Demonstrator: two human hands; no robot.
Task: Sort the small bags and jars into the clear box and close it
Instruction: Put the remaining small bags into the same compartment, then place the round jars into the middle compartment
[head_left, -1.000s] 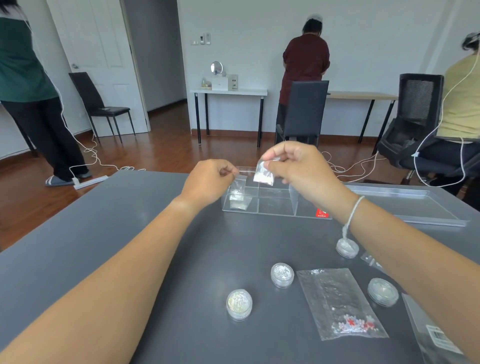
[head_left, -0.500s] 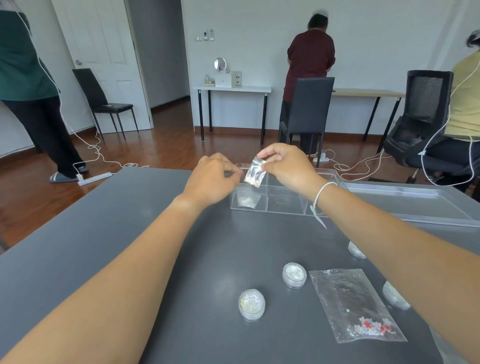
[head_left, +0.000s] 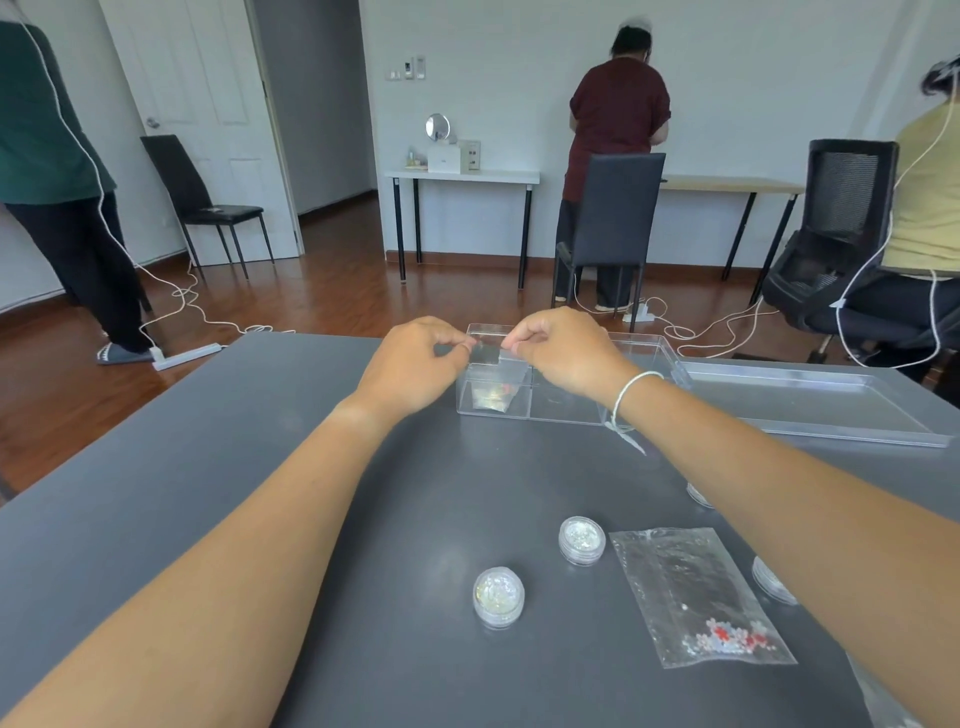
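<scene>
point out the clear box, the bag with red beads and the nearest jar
clear box (head_left: 566, 410), head view, front wall of the middle compartment
bag with red beads (head_left: 696, 592), head view, middle of the plastic
nearest jar (head_left: 498, 596), head view, centre of its lid

The right forearm hides most of two round clear glitter jars (head_left: 771, 581) on the grey desk (head_left: 260, 467). A clear plastic packet (head_left: 878, 701) is cut off at the bottom edge.

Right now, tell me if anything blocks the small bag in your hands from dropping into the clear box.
Nothing visible does. The small bag is pinched between the left hand and right hand directly above the clear box, whose lid lies open to the right. One bag already lies in that compartment.
</scene>
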